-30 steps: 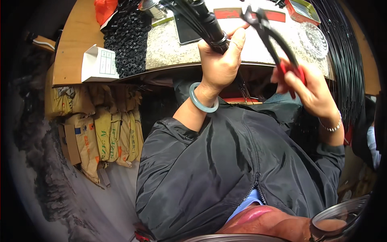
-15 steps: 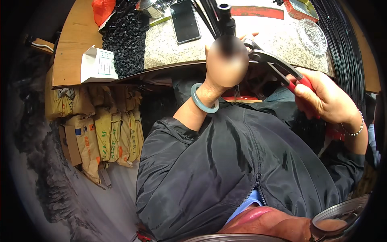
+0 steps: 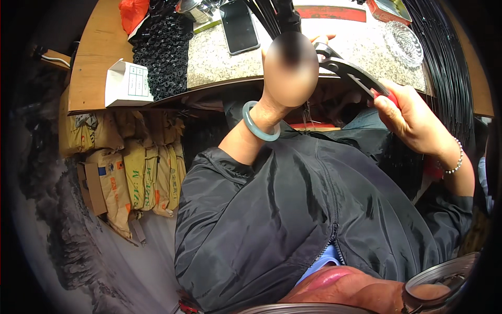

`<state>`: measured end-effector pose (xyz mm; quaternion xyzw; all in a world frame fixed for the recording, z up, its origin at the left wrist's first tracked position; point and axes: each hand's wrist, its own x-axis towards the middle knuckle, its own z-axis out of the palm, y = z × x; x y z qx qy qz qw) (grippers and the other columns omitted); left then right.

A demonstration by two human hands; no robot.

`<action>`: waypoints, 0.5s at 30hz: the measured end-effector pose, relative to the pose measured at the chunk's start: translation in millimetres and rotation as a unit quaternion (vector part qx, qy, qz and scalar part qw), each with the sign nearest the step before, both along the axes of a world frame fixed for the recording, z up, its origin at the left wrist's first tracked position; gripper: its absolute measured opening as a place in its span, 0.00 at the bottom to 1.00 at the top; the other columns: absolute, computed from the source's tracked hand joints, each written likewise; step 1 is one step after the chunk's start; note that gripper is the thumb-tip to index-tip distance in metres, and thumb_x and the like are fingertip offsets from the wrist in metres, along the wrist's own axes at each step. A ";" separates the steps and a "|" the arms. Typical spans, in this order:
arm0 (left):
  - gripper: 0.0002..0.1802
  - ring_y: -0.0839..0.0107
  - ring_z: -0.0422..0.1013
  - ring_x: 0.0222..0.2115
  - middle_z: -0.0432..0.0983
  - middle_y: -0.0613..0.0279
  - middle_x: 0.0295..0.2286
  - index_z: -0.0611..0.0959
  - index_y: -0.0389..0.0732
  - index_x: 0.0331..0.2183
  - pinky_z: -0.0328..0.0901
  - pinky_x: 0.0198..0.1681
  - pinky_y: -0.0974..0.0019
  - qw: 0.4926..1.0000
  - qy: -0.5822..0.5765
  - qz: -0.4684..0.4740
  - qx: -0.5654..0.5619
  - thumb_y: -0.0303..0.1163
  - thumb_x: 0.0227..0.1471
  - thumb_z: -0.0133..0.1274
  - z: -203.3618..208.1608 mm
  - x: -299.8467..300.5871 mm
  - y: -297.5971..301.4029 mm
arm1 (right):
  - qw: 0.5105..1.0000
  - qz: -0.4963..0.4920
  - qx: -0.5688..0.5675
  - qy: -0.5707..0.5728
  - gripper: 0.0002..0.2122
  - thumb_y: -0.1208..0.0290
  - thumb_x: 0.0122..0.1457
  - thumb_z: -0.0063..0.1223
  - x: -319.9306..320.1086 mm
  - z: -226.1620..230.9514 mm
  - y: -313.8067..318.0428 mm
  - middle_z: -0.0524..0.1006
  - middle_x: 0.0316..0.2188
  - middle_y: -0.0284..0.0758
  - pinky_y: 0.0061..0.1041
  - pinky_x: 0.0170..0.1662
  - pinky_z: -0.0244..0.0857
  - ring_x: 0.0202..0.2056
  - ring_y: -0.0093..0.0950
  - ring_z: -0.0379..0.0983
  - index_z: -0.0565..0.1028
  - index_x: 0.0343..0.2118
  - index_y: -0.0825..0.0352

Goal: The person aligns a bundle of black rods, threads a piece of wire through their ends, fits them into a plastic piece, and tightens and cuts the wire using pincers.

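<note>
My left hand (image 3: 290, 73) is raised over the table's near edge, its palm side blurred, closed around a black tube (image 3: 288, 21) with thin black rods beside it. Some fingertips show on the right side of that bundle. In my right hand (image 3: 410, 115) is a pair of pliers (image 3: 348, 72) with dark metal jaws and red grips. The jaws reach left to the fingers of my left hand; what lies between them is too small to make out. The lower end of the bundle is hidden by the blurred hand.
On the table (image 3: 225, 73) lie a heap of short black tube pieces (image 3: 162, 57), a phone (image 3: 239, 29), a white box (image 3: 127, 83) and a glass ashtray (image 3: 403, 44). Long black rods (image 3: 449, 68) hang over the right side. Several sacks (image 3: 136, 172) stand below left.
Both hands have shifted slightly up and to the left with the tube and pliers. The pliers' handles have come closer together in my right hand.
</note>
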<state>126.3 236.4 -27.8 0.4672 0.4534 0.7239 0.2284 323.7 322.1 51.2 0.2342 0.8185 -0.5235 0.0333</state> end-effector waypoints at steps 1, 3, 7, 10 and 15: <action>0.10 0.87 0.61 0.13 0.69 0.72 0.15 0.81 0.28 0.35 0.60 0.21 0.79 0.999 0.010 0.005 -0.046 0.19 0.50 0.49 4.2 1.3 -1.4 | 0.999 -0.001 0.037 -0.020 0.13 0.66 0.64 0.44 -0.7 6.0 -1.1 0.61 0.15 0.29 0.21 0.22 0.53 0.18 0.18 0.53 0.69 0.43 0.71; 0.10 0.86 0.63 0.15 0.71 0.71 0.16 0.82 0.28 0.35 0.61 0.24 0.79 0.998 0.046 0.028 -0.011 0.18 0.49 0.49 7.3 -0.7 2.0 | 0.994 -0.013 0.084 -0.062 0.12 0.66 0.63 0.45 -5.3 17.7 -3.5 0.60 0.14 0.34 0.25 0.23 0.55 0.18 0.22 0.55 0.69 0.39 0.72; 0.12 0.85 0.65 0.20 0.73 0.69 0.18 0.82 0.30 0.35 0.59 0.23 0.79 0.990 0.113 0.073 0.035 0.16 0.48 0.48 3.4 -13.5 3.2 | 0.984 0.005 0.179 -0.014 0.13 0.66 0.62 0.46 -6.2 7.8 -1.9 0.64 0.17 0.37 0.27 0.26 0.57 0.21 0.26 0.58 0.69 0.42 0.72; 0.10 0.85 0.60 0.11 0.67 0.69 0.12 0.80 0.31 0.38 0.57 0.15 0.78 0.999 -0.011 0.033 0.020 0.20 0.51 0.50 4.6 -27.4 -3.6 | 0.985 0.027 0.155 0.069 0.14 0.65 0.62 0.45 -4.3 -42.9 14.8 0.69 0.25 0.41 0.29 0.32 0.62 0.27 0.33 0.66 0.67 0.45 0.70; 0.10 0.83 0.59 0.09 0.65 0.69 0.12 0.78 0.30 0.38 0.57 0.12 0.78 0.958 -0.267 -0.046 0.092 0.26 0.56 0.49 14.9 -38.5 -20.2 | 0.854 -0.100 0.511 -0.017 0.18 0.66 0.56 0.52 6.0 -129.1 51.9 0.70 0.40 0.44 0.35 0.42 0.65 0.39 0.42 0.70 0.66 0.48 0.65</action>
